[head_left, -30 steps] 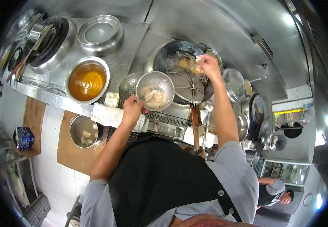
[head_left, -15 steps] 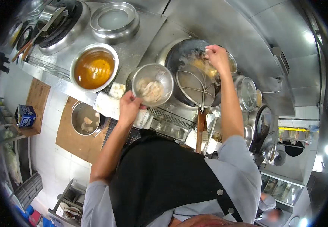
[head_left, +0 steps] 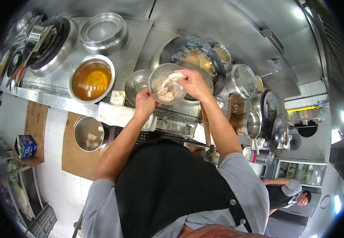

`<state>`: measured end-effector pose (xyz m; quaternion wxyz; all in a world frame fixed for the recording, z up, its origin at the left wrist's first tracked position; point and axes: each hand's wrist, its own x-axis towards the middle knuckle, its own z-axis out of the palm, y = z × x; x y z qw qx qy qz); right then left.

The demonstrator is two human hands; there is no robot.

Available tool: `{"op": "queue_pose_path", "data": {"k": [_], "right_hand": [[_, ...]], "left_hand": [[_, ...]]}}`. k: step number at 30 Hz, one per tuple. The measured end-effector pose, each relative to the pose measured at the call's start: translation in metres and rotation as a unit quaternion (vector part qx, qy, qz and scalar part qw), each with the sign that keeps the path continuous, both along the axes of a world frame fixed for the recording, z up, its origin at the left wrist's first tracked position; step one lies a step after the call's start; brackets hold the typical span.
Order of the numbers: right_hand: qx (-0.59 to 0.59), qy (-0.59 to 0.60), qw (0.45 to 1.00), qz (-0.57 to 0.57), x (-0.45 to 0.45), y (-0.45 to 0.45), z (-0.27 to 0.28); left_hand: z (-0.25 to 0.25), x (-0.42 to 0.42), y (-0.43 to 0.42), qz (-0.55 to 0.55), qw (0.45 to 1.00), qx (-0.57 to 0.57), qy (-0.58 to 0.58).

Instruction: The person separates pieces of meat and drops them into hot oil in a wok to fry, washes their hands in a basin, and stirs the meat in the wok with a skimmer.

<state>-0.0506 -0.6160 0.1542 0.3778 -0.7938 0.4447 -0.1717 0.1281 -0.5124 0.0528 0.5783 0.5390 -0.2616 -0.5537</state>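
Note:
My left hand (head_left: 145, 104) grips the near left rim of a steel mixing bowl (head_left: 162, 70). Pale, wet-looking strips of raw meat (head_left: 166, 94) lie in it; the exact kind of meat I cannot tell. Over the bowl, my right hand (head_left: 195, 84) pinches one pale strip (head_left: 175, 77) between its fingertips. Just behind stands a black wok (head_left: 171, 50) with bubbling, steaming oil and yellowish pieces frying. A wire strainer (head_left: 207, 75) rests across the wok's near side, partly hidden by my right hand and the bowl.
A perforated ladle (head_left: 135, 84) sits left of the bowl. Further left are a basin of amber oil (head_left: 91, 81) and a lidded pot (head_left: 102, 33). Lidded pots (head_left: 246, 81) stand right of the wok. A pot (head_left: 88, 135) is lower left. A co-worker (head_left: 285, 192) stands lower right.
My right hand has come back from above the wok to the bowl and now holds a meat strip. The bowl has shifted right, closer to the wok. The view has turned slightly.

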Motion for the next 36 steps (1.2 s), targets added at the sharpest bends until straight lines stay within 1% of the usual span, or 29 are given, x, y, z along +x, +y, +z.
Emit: {"op": "queue_pose_path", "data": {"k": [1,2,3,5,7,9,11,13,15,16,17,18,19,20,21,23,24,25,27,28,30,31,32,33,34,35,36], "right_hand": [[0.034,0.000,0.999,0.010,0.000,-0.004,-0.001],[-0.048,0.090,0.991,0.088,-0.001,-0.007,-0.008],[-0.089,0.121,0.980,0.133,-0.008,-0.018,-0.026],[-0.015,0.098,0.994,0.056,-0.004,-0.027,0.002],[0.081,0.046,0.994,-0.051,-0.003,-0.035,0.052],[0.055,-0.111,0.990,-0.062,-0.024,-0.072,0.066],[0.004,-0.110,0.988,-0.105,-0.035,-0.111,0.080],[0.002,-0.104,0.988,-0.114,-0.040,-0.153,0.061],[0.072,-0.068,0.989,-0.110,-0.046,-0.198,0.022],[0.047,0.022,0.989,-0.136,-0.043,-0.219,-0.003],[0.051,0.023,0.990,-0.131,-0.037,-0.229,-0.017],[-0.025,0.142,0.984,-0.104,-0.029,-0.236,-0.030],[-0.103,0.257,0.958,-0.075,-0.025,-0.246,-0.047],[-0.143,0.294,0.943,-0.068,-0.022,-0.255,-0.066],[-0.142,0.293,0.944,-0.062,-0.022,-0.267,-0.081],[-0.101,0.292,0.950,0.041,-0.029,-0.290,-0.098],[-0.144,0.273,0.951,0.028,-0.034,-0.302,-0.098],[-0.144,0.273,0.951,0.029,-0.027,-0.293,-0.084],[-0.246,0.216,0.944,-0.051,-0.020,-0.267,-0.036],[-0.246,0.215,0.944,-0.054,-0.012,-0.238,-0.010],[-0.123,0.073,0.989,-0.039,0.016,-0.152,0.026],[-0.052,0.076,0.996,0.008,0.028,-0.113,0.032],[0.016,0.078,0.995,0.053,0.040,-0.077,0.034],[-0.061,0.064,0.991,0.097,0.047,-0.047,0.017],[-0.061,0.098,0.987,0.109,0.059,-0.019,0.009],[-0.216,0.090,0.960,0.156,0.061,-0.017,-0.031],[-0.194,0.116,0.959,0.170,0.072,-0.006,-0.029]], "left_hand": [[0.002,0.001,-0.003,-0.028,0.999,0.029,0.003],[-0.002,-0.004,-0.007,-0.026,1.000,0.010,0.007],[0.000,-0.006,-0.011,-0.020,1.000,0.009,0.007],[0.002,-0.010,-0.017,-0.031,0.998,0.016,0.047],[0.005,-0.007,-0.021,-0.017,0.998,0.036,0.051],[0.005,-0.007,-0.030,-0.005,0.995,0.043,0.091],[0.002,-0.005,-0.033,0.019,0.995,0.036,0.094],[-0.005,0.002,-0.031,0.046,0.994,0.032,0.098],[-0.013,0.012,-0.023,0.070,0.992,0.021,0.107],[-0.007,0.017,-0.018,0.075,0.991,0.040,0.099],[-0.005,0.020,-0.014,0.081,0.991,0.044,0.098],[-0.003,0.021,-0.010,0.100,0.988,0.053,0.103],[-0.005,0.023,-0.005,0.118,0.985,0.061,0.107],[-0.010,0.026,-0.001,0.118,0.985,0.065,0.105],[-0.010,0.026,0.003,0.124,0.985,0.067,0.104],[-0.008,0.028,0.011,0.138,0.982,0.068,0.111],[-0.012,0.031,0.015,0.134,0.982,0.063,0.120],[-0.016,0.032,0.018,0.135,0.982,0.063,0.120],[-0.022,0.035,0.023,0.127,0.985,0.050,0.105],[-0.022,0.037,0.023,0.125,0.986,0.050,0.103],[-0.015,0.038,0.020,0.107,0.992,0.024,0.055],[-0.008,0.038,0.018,0.101,0.993,0.021,0.053],[0.002,0.037,0.016,0.081,0.997,0.016,0.001],[0.013,0.034,0.012,0.058,0.997,0.007,-0.051],[0.023,0.030,0.010,0.042,0.999,-0.018,-0.014],[0.025,0.027,0.008,0.032,0.999,-0.028,-0.014],[0.024,0.025,0.006,0.021,0.999,-0.020,-0.039]]}}
